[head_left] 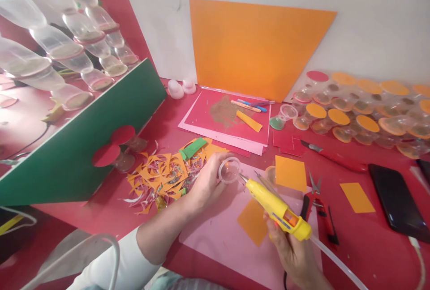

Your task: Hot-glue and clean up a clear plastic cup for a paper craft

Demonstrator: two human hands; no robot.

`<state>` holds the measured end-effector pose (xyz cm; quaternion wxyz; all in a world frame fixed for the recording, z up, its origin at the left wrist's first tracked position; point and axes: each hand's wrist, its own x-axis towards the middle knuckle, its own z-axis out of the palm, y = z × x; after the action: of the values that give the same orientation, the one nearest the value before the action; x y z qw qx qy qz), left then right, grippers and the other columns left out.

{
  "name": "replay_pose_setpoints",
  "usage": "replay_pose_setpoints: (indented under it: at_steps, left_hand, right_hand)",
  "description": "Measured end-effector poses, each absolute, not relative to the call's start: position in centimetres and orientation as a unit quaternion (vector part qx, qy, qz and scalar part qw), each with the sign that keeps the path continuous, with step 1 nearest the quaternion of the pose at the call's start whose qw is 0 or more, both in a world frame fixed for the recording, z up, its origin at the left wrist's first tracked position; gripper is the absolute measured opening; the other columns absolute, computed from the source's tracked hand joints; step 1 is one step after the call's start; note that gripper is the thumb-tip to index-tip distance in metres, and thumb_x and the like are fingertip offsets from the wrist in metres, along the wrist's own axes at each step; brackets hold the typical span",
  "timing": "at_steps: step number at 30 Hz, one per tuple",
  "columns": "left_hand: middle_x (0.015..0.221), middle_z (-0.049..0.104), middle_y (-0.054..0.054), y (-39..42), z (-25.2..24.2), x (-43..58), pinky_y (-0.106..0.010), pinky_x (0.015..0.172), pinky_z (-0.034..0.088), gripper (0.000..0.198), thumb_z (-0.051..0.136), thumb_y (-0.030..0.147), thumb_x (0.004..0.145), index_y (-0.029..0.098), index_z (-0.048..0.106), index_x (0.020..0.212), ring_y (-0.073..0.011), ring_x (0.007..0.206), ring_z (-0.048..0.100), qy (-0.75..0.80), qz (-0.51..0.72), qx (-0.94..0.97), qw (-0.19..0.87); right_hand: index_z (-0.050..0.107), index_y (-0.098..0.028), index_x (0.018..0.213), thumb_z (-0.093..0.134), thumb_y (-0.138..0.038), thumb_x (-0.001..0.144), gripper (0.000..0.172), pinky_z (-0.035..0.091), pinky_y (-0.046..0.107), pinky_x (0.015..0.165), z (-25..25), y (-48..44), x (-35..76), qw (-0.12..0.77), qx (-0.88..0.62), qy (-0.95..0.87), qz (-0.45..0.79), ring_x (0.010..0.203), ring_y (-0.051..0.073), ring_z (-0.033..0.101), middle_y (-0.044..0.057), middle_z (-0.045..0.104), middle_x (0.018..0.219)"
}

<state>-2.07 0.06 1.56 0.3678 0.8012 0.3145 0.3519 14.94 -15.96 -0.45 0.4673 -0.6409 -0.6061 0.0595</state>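
My left hand is closed around a small clear plastic cup, its round rim turned up toward me. In my right hand is a yellow hot glue gun, with a clear glue stick trailing from its back end. The gun's metal nozzle is close to the cup's rim; whether it touches I cannot tell. Beneath both hands lies a pink sheet. An orange paper square rests on it below the gun, and another orange square lies beyond, beside a clear cup.
Orange paper scraps are heaped left of my left hand. Pliers, a red utility knife and a black phone lie at right. Joined cups with orange discs line the back right. A green board stands at left.
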Motion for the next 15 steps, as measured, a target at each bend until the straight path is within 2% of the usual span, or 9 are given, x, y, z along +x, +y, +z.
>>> replay_pose_setpoints:
  at_steps: [5,10,15]
  left_hand:
    - [0.105,0.069,-0.008,0.1,1.6,-2.1,-0.031,0.075,0.05,0.024,0.052,0.022,0.092,0.02,0.051,0.116,-0.0178,0.083,0.063,0.317,0.347,0.796,0.381]
    - [0.104,0.069,-0.008,0.0,1.6,-2.1,-0.029,0.072,0.05,0.024,0.055,0.026,0.092,0.021,0.052,0.115,-0.0177,0.081,0.063,0.318,0.341,0.793,0.391]
    - [0.105,0.069,-0.008,0.0,1.5,-2.1,-0.03,0.074,0.051,0.026,0.058,0.027,0.09,0.021,0.053,0.115,-0.0182,0.083,0.064,0.322,0.338,0.792,0.394]
  right_hand:
    - [0.062,-0.02,0.1,0.052,-0.037,0.1,0.02,0.062,0.029,0.051,-0.3,-15.9,14.9,0.466,-0.642,-0.602,0.089,0.061,0.021,0.071,0.006,0.071,0.075]
    - [0.064,-0.019,0.099,0.054,-0.036,0.099,0.019,0.061,0.03,0.047,-0.7,-16.1,14.9,0.469,-0.626,-0.622,0.026,0.056,0.022,0.071,0.007,0.072,0.075]
    - [0.064,-0.019,0.117,0.05,-0.036,0.1,0.028,0.065,0.034,0.059,-1.8,-16.4,14.8,0.458,-0.658,-0.594,0.062,0.072,0.026,0.075,0.01,0.074,0.084]
